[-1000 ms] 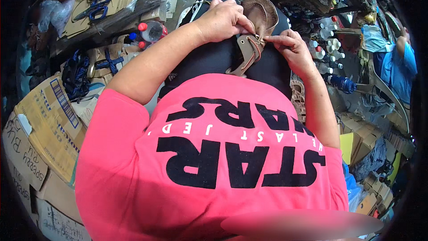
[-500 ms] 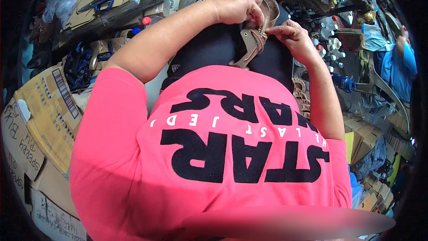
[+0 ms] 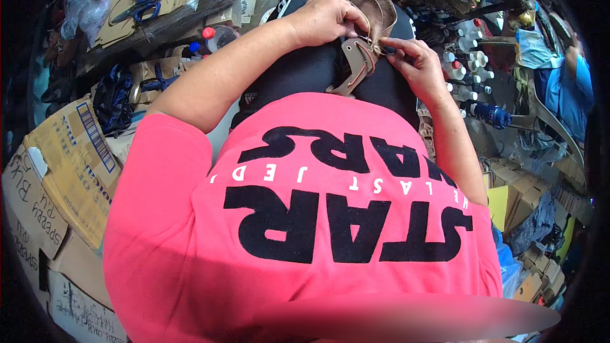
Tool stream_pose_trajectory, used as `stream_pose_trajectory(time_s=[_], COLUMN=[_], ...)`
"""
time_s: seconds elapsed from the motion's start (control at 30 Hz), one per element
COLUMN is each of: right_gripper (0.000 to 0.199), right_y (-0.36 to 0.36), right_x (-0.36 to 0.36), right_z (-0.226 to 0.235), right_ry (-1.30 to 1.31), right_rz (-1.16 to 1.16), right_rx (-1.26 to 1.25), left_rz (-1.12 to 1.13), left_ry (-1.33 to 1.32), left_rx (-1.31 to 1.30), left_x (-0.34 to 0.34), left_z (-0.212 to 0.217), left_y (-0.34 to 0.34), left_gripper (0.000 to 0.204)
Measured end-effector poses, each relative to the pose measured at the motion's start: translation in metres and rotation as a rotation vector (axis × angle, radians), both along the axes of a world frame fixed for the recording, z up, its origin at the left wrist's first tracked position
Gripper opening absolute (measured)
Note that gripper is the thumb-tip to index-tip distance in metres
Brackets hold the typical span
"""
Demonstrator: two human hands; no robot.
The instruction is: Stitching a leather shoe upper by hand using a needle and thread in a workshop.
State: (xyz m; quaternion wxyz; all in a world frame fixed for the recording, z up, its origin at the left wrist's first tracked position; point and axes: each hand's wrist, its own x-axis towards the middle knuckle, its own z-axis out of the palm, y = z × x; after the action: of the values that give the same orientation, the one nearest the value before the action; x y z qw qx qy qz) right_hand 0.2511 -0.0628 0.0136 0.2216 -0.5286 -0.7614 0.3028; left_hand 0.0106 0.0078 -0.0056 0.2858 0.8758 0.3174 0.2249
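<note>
A brown leather shoe upper (image 3: 357,62) rests on my black-clad thighs, with an eyelet and a thin brown lace (image 3: 368,62) along its edge. Its curved back part rises beyond my fingers. My left hand (image 3: 329,20) is closed in a pinch at the upper's left edge, near the lace. A thin cord seems to run above its knuckles. On the other side, my right hand (image 3: 416,67) has thumb and forefinger pinched at the lace where it meets the upper. The exact bit in each pinch is too small to make out.
Blue-handled scissors (image 3: 149,3) lie on cardboard at far left. A red-capped bottle (image 3: 219,35) stands beside my left forearm, and several small bottles (image 3: 467,63) are right of my right hand. Cardboard boxes (image 3: 70,165) fill the left side. A person in blue (image 3: 569,95) is at far right.
My left hand has shifted a little left and toward me, with the forearm lower. The right hand stays at the lace, its fingers slightly changed. The view has shifted a little.
</note>
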Motion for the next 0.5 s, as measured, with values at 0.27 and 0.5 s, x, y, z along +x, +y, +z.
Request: stream_pose_trajectory(time_s=[0.27,0.5], right_gripper=[0.034,0.022], right_y=[-0.007,-0.007], right_x=[-0.009,-0.016], right_z=[-0.003,-0.008], right_ry=[0.024,0.073], right_rz=[-0.060,-0.141], right_rx=[0.026,0.062], left_rz=[0.106,0.139], left_ry=[0.197,0.246], left_rx=[-0.147,-0.222], left_x=[0.011,0.020], left_z=[0.010,0.010], left_y=[-0.013,-0.011], left_gripper=[0.018,0.021])
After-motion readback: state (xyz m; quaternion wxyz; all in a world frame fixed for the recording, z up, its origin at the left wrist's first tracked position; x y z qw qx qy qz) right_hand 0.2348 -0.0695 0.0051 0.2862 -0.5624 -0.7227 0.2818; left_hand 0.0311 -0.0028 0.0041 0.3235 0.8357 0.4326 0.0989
